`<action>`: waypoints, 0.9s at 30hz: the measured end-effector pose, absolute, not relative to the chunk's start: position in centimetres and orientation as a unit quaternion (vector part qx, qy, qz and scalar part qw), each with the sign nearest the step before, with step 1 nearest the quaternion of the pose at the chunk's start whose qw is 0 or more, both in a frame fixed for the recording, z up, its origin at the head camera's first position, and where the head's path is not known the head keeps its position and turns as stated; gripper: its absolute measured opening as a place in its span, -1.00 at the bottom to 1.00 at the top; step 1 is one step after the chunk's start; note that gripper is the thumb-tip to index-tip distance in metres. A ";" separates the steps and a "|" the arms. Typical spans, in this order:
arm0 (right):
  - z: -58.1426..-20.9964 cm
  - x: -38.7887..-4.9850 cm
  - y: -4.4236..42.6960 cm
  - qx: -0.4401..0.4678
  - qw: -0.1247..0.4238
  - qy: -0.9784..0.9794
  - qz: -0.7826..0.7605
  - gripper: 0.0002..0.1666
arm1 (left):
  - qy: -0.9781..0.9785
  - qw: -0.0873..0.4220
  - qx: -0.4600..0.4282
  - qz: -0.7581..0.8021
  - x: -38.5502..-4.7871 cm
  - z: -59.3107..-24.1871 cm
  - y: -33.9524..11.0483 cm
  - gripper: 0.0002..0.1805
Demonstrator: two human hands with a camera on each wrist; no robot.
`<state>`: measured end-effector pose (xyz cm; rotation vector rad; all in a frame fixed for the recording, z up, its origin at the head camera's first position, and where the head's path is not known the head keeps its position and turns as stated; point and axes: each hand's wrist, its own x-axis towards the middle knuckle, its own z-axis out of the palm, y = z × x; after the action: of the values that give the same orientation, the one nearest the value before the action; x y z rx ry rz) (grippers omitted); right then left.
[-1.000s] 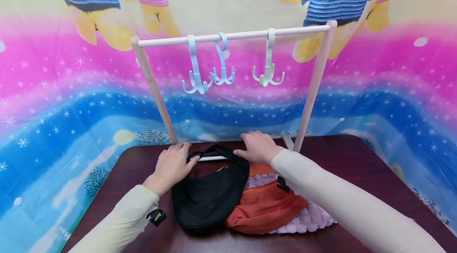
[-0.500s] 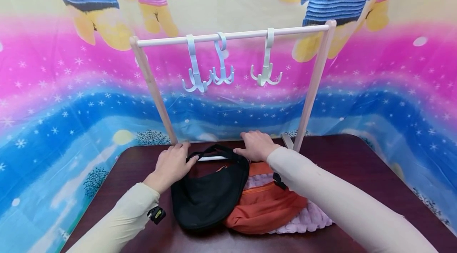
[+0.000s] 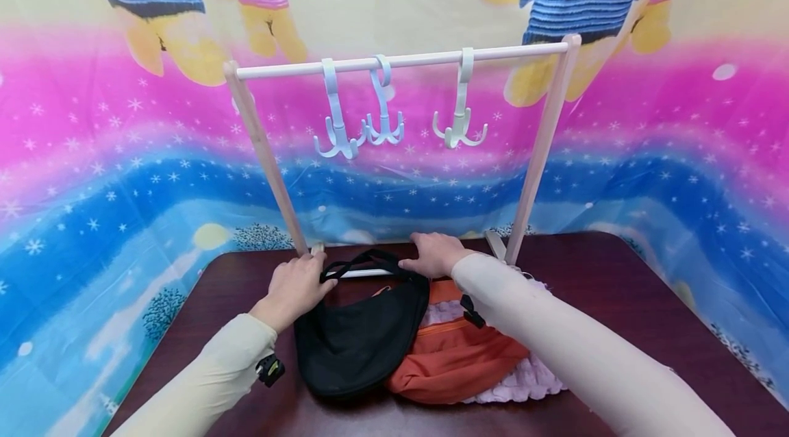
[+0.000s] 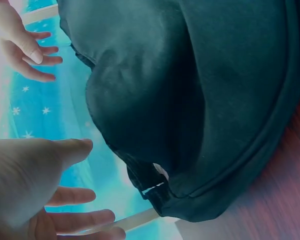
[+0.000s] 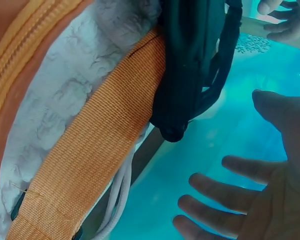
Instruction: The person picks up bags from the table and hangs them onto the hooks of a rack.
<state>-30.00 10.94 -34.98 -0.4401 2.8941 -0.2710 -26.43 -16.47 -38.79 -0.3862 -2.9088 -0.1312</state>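
A black shoulder bag (image 3: 364,338) lies on the table, its strap (image 3: 370,257) looping toward the back. My left hand (image 3: 296,286) hovers by the strap's left end; in the left wrist view its fingers are spread and apart from the bag. Above the strap's right end is my right hand (image 3: 434,255), also holding nothing, with loose, separated fingers in the right wrist view. An orange bag (image 3: 462,358) with a zip and a webbing strap (image 5: 90,135) lies partly under the black one. Beneath it shows a puckered lilac fabric item (image 3: 533,382), partly hidden by my right arm.
Behind the bags stands a rack with a pale crossbar (image 3: 425,61) and wooden posts (image 3: 542,149). A blue hook (image 3: 337,115), a second blue hook (image 3: 383,108) and a whitish hook (image 3: 459,105) hang from it. A printed curtain (image 3: 123,183) surrounds the dark table (image 3: 616,300).
My left hand has shifted slightly down and left, away from the rack's left post. My right hand has drifted a little left. The bags stay in place.
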 end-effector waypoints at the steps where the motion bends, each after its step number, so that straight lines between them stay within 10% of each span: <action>1: -35.0 -30.0 10.9 -0.150 0.102 0.979 -0.088 -0.18 | -0.985 0.103 -0.133 -0.044 -26.5 -38.9 -16.5 -0.59; 27: -36.5 -29.8 9.9 -0.176 0.125 0.976 -0.040 -0.47 | -0.980 0.084 -0.181 -0.019 -27.2 -41.3 -17.3 -0.70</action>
<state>-29.83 9.91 -36.52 -0.5120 2.8424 -0.1169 -27.21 -17.28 -41.26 -0.5398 -2.9234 -0.0554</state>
